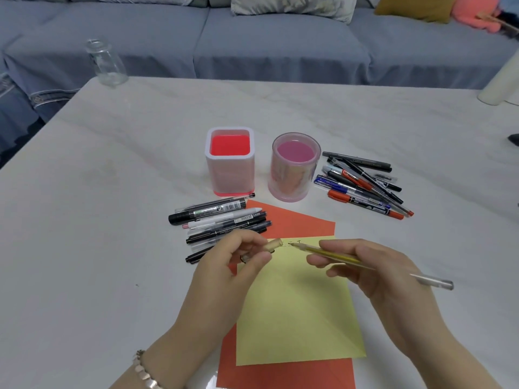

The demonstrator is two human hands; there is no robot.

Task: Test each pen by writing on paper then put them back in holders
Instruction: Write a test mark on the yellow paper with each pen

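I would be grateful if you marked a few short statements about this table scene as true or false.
1. The right hand holds a yellow pen. True.
2. The left hand is empty. False: it pinches a clear cap.
3. Both holders are full. False: the square holder and the round holder are empty.
4. The yellow paper bears marks near its top edge. True.

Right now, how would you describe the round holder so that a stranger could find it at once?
On the white table, just beyond the yellow paper, two holders stand side by side. The round holder is the right one, next to a loose pile of pens. Unlike the square holder with its white walls, it is a clear pink cylinder.
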